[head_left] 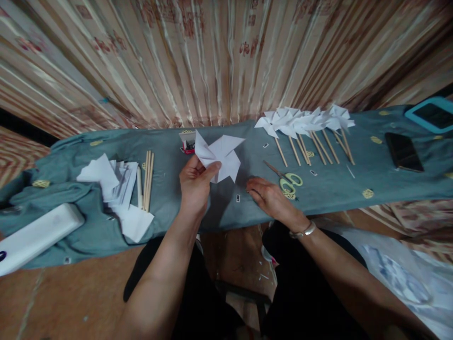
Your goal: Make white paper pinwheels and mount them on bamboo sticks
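My left hand is raised over the bench and pinches a folded white paper pinwheel at its centre. My right hand rests low on the blue-grey cloth, fingers curled toward a tiny white tab lying on the cloth; whether the fingertips hold anything is hidden. Green-handled scissors lie just right of that hand.
A row of finished pinwheels on wooden sticks lies at the back right. Loose sticks and a pile of white paper squares sit left. A phone, a blue-framed tablet, a white box and a small red-white box are also there.
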`<state>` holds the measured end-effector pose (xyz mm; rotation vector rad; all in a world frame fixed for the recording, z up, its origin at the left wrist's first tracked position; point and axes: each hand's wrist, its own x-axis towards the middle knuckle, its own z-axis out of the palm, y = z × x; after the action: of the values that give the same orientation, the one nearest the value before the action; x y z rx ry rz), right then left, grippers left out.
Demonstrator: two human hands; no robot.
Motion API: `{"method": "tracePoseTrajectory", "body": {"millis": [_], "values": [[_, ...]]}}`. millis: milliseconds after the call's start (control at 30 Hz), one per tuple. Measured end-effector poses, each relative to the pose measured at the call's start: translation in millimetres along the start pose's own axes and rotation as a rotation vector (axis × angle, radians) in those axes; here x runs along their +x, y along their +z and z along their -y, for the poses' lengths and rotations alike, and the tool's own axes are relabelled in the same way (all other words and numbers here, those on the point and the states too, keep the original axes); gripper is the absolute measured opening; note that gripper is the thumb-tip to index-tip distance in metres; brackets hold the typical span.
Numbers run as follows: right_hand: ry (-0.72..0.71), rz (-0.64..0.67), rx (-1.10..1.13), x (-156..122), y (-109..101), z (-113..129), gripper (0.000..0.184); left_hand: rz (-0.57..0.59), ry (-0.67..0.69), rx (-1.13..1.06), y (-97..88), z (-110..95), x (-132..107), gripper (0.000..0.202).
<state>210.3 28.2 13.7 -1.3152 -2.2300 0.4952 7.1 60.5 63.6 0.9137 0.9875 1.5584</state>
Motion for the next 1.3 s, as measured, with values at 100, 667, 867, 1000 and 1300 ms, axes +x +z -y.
{"method": "tracePoseTrajectory", "body": {"millis": [100, 667, 867, 1000, 1300], "values": [[-0.023, -0.021, -0.039, -3, -6, -5, 0.021, 0.007, -0.004, 0.005, 2.1, 1, -1, 0.026], [0.099, 0.046, -0.106, 2, -5, 12, 0.014, 0.028, -0.117, 0.035, 16.6, 5, -8, 0.026], [0.142, -0.042, -0.017, 3, -8, 10, 0.013, 0.012, -0.079, 0.035, 11.8, 5, -5, 0.026], [0.082, -0.020, 0.000, 3, -2, 11, 0.010, 0.013, -0.068, 0.041, 9.2, 5, -4, 0.026], [0.039, 0.054, -0.074, 6, 1, 13, 0.021, 0.017, -0.073, 0.049, 7.1, 3, -6, 0.025]]}}
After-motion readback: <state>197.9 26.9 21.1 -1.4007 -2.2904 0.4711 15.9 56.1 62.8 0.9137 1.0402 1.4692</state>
